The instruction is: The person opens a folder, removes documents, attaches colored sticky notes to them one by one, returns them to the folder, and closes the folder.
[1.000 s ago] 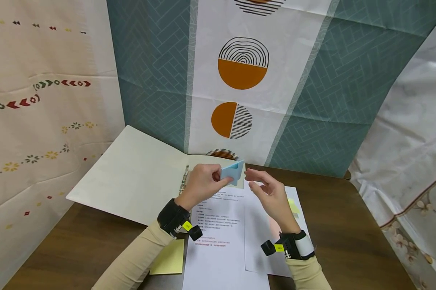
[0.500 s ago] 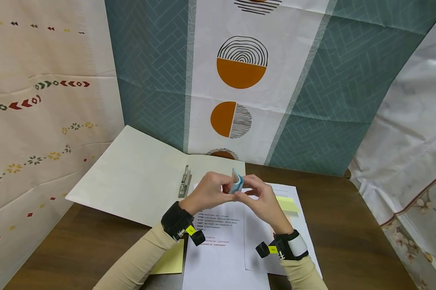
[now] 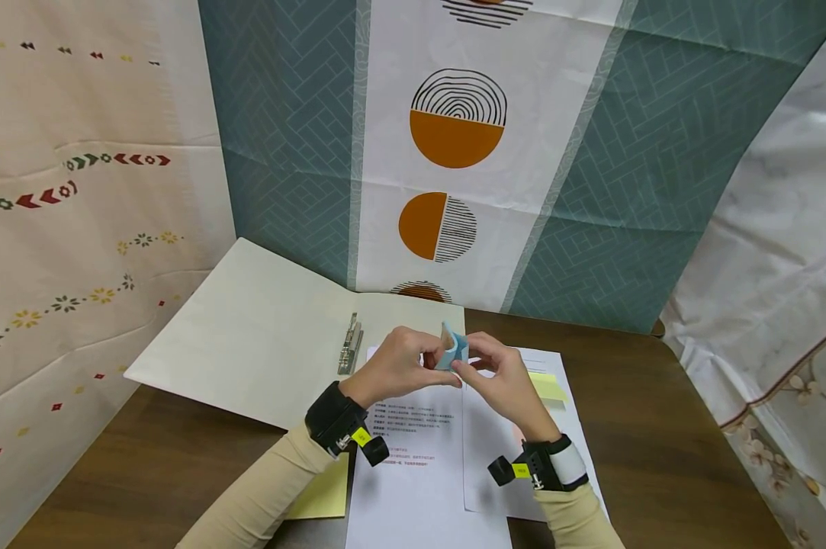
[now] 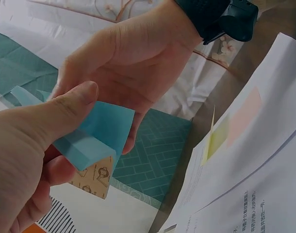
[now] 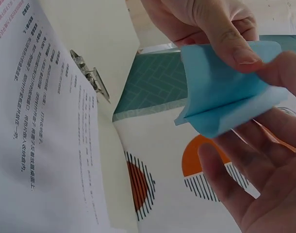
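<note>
"What's being held?"
"A blue note pad (image 3: 456,349), bent, held from both sides. The left grip (image 3: 404,364) pinches it, thumb (image 5: 239,54) pressed on its face; the right grip (image 3: 496,375) pinches the other side. A brown printed backing (image 4: 95,178) shows under the blue."
"And below?"
"A printed sheet (image 3: 413,499) lies under both grips. Another sheet (image 3: 483,442) reaches out beneath the right grip, with a yellow note (image 3: 547,386) and a pink note (image 4: 244,116) on it."
"To the left?"
"Near the left grip, a metal clip (image 3: 350,347) on an open folder (image 3: 248,324) that spreads farther left. Yellow paper (image 3: 322,492) lies on the near side of that grip."
"And farther off?"
"The brown bench (image 3: 673,427) runs out past the right grip, and beyond both grips hangs a teal and white cloth (image 3: 509,191) with orange shapes."
</note>
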Motion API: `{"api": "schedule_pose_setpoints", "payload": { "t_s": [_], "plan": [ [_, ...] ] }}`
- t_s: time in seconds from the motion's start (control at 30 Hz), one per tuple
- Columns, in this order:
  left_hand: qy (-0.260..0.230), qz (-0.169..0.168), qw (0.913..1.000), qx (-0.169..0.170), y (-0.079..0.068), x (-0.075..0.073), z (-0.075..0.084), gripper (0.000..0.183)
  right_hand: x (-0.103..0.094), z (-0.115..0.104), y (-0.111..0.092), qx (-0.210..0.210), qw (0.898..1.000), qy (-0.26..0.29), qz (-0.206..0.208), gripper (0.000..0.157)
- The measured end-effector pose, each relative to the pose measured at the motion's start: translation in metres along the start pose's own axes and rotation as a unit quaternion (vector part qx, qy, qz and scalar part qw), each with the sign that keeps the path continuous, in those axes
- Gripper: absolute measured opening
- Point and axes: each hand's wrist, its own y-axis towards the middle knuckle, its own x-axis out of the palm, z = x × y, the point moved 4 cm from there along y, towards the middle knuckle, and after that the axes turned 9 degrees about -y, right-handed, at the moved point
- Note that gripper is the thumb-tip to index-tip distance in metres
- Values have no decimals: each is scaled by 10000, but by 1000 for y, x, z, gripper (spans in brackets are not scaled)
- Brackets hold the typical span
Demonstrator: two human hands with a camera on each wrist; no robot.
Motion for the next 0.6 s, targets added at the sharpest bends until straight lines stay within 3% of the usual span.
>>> {"api": "schedule_pose_setpoints", "payload": {
  "t_s": [0.37,0.6],
  "plan": [
    [292,649,9974,-145,-1,-10,-2,46,-11,0,0,384,9948,69,941,25],
    [282,675,9968,-317,0,-13,-2,39,-12,1,1,395,9944,-11,985,13]
  ]
}}
